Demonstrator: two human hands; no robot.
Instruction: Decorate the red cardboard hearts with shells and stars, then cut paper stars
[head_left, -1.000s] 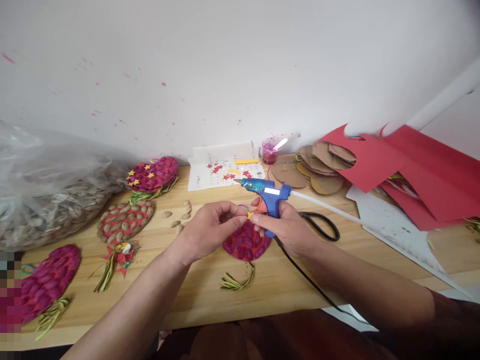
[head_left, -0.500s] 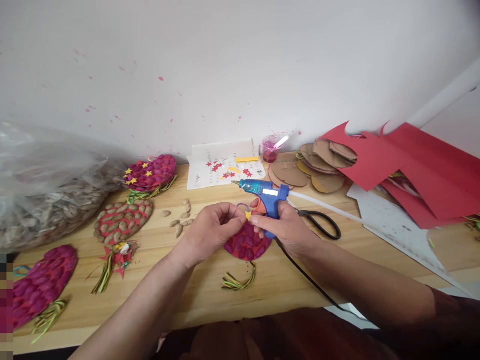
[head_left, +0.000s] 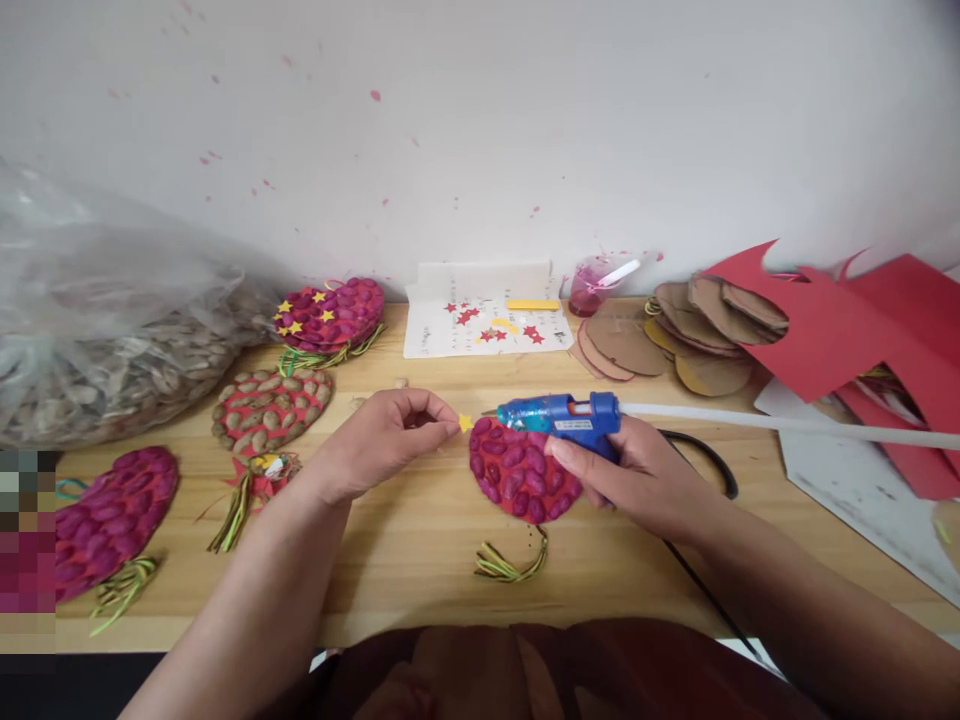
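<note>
My left hand [head_left: 394, 440] pinches a small yellow star [head_left: 465, 423] at its fingertips. In my right hand [head_left: 626, 465] is a blue glue gun [head_left: 559, 415], held level, with its nozzle pointing left close to the star. A long white glue stick [head_left: 705, 415] sticks out of the gun's back. Below the gun lies a round disc covered with purple-painted peanuts [head_left: 517, 475] on a red base. A green and yellow yarn tassel [head_left: 510, 568] hangs off the disc's near edge.
At left are a clear bag of peanuts [head_left: 150, 370], a star-trimmed purple disc [head_left: 349, 310] and an unpainted peanut disc [head_left: 274, 410]. Behind stand paper with red stars [head_left: 487, 345] and a paint cup [head_left: 589, 290]. Cardboard rounds [head_left: 626, 345], scissors [head_left: 720, 465] and red paper [head_left: 862, 340] are right.
My hands have moved apart. The glue gun has turned level, its nozzle now near the star, which has gone left with my left hand. The camera view has shifted.
</note>
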